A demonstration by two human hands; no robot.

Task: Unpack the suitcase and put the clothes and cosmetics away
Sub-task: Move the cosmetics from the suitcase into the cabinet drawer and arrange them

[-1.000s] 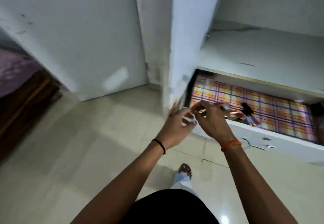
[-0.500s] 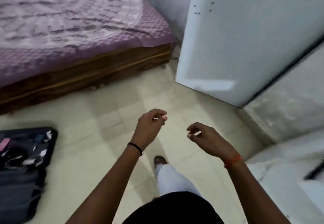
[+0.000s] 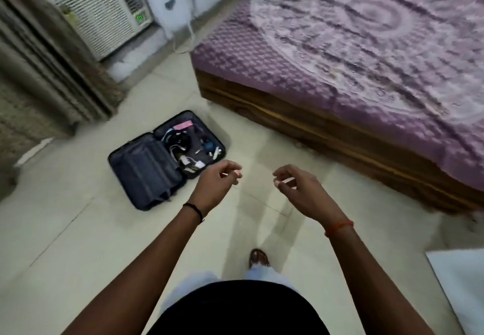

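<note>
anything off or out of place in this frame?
Nothing damaged or spilled. The suitcase lies open on the floor by the bed, its right half still a jumble of small items. Both the left hand and right hand hang loosely curled, holding nothing.

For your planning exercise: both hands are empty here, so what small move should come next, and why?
Probably step toward the open suitcase on the floor and reach the left hand down into it: small items still lie inside, and the right hand holds nothing either.

Purple-covered bed (image 3: 366,59), pale tiled floor (image 3: 78,243), perhaps curtains (image 3: 39,59).
</note>
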